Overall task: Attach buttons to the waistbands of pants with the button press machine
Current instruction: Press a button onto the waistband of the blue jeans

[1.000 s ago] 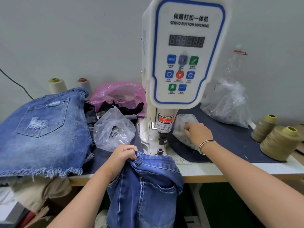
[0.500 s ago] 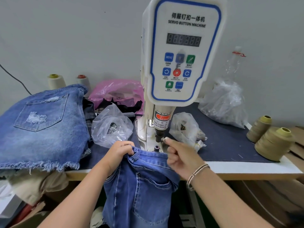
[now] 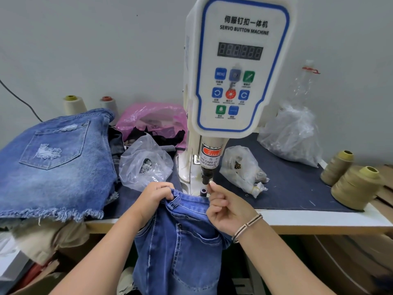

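Observation:
The white servo button machine (image 3: 236,67) stands at the table's middle, its black press head (image 3: 206,177) above a small lower die (image 3: 203,191). Blue jeans (image 3: 180,237) hang over the table's front edge, with the waistband just in front of the die. My left hand (image 3: 156,198) grips the waistband at a belt loop. My right hand (image 3: 225,207) pinches a small pale button part (image 3: 211,182) right beside the press head. A clear bag of buttons (image 3: 244,169) lies right of the machine, and another clear bag of studs (image 3: 144,165) lies left of it.
A pile of denim shorts (image 3: 53,162) covers the table's left side. Behind it are two pale thread cones (image 3: 74,104) and a pink bag (image 3: 153,120). A large clear bag (image 3: 293,135) sits at the back right, and two tan thread cones (image 3: 357,186) stand at the right edge.
My right hand left the button bag on the right, came back with a small part pinched in its fingers, and raised it to the press head. My left hand kept gripping the waistband.

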A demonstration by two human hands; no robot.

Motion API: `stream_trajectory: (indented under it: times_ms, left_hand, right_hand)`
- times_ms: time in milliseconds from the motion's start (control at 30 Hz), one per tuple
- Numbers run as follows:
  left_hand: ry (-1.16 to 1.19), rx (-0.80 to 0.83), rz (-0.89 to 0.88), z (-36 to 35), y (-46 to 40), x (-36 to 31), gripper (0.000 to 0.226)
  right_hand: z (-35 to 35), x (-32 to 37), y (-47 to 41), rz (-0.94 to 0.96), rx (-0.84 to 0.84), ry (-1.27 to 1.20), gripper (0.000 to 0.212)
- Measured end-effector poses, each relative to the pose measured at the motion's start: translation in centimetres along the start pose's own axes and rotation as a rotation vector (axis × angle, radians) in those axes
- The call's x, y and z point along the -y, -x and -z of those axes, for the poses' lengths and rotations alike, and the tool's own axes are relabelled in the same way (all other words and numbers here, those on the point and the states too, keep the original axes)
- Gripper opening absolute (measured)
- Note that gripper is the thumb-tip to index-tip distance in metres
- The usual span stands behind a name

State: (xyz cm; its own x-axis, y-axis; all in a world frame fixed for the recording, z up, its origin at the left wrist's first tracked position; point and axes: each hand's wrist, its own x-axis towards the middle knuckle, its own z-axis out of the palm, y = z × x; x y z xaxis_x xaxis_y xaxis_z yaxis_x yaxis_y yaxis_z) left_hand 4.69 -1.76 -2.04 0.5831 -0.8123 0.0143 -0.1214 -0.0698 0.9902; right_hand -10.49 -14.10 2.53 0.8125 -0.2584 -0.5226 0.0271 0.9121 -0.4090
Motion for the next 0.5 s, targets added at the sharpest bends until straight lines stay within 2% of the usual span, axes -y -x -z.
stream_trajectory:
  times_ms: [300,500]
  left_hand:
    - [-0.001,-0.007,-0.003,0.0,0.0,0.2,0.01]
    - [-0.008,-0.006,0.004,0.1,-0.1,0.3,0.008]
  right_hand:
    - [-0.7,-0.2,0.4,0.006,-0.049,-0.002,0.022]
    - [-1.1,-1.1,0.4,0.101,-0.107,0.087,0.02]
